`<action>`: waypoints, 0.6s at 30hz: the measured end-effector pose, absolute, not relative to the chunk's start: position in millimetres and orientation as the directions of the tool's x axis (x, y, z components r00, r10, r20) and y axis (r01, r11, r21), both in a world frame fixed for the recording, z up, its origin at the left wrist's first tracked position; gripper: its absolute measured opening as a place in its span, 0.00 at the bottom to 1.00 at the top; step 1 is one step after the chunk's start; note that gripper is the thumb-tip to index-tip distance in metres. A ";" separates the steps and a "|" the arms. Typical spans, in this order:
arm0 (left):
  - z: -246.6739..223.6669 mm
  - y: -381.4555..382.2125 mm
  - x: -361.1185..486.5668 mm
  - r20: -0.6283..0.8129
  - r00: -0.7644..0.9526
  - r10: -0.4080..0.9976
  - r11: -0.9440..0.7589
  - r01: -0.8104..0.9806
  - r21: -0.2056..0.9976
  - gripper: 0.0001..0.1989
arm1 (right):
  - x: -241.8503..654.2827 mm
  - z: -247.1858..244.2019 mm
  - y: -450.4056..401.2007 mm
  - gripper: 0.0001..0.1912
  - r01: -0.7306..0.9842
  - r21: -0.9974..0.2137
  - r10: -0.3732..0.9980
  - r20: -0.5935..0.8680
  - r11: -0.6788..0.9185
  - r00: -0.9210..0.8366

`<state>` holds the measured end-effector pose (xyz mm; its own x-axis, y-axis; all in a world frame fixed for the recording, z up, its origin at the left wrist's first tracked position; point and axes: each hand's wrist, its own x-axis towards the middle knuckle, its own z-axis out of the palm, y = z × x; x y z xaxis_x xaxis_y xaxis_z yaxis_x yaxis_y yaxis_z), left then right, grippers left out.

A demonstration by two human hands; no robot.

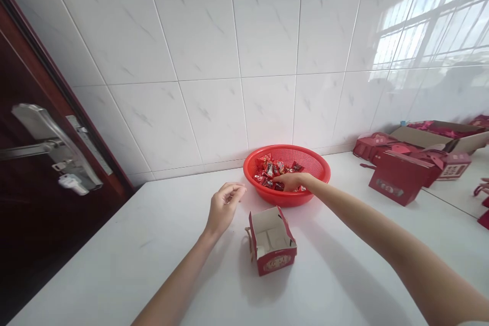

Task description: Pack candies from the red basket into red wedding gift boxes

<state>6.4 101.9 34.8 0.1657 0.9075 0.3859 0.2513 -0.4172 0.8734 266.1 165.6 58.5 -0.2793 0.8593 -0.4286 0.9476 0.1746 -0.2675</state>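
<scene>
My right hand (291,181) reaches over the rim into a red plastic basket (263,192), its fingertips down among the wrapped candies (269,169). Its fingers are partly hidden, so whether they grip a candy does not show. My left hand (225,204) hovers left of the basket, thumb and fingers drawn together, with nothing visible between them. Between my forearms stands a small red cardboard box (277,263), open at the top, its pale inside showing no contents. A string or ribbon (250,244) hangs at the box's left side.
At the right of the white table (160,244) stand several red gift boxes (399,178) and a cardboard carton (428,135) holding pink-red items. A tiled wall (206,122) runs along the back. On the left is a dark red door (34,204) with a metal handle and keys.
</scene>
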 end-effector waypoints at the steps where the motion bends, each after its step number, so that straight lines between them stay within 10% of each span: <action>1: 25.9 108.4 6.5 0.334 0.159 0.929 -0.364 0.230 0.902 0.15 | 266.1 58.5 164.6 0.45 0.939 -0.285 0.857 -0.418 0.191 -0.301; 18: -51.9 116.4 22.9 0.080 0.360 0.930 -0.144 0.156 0.977 0.08 | 243.3 49.1 160.5 0.20 0.954 -0.118 0.871 -0.390 0.275 -0.299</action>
<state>22.9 116.4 -51.9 0.3600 0.9295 0.0795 0.1557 -0.1439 0.9773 243.3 160.5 49.1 -0.2992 0.8711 -0.3896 0.9542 0.2748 -0.1183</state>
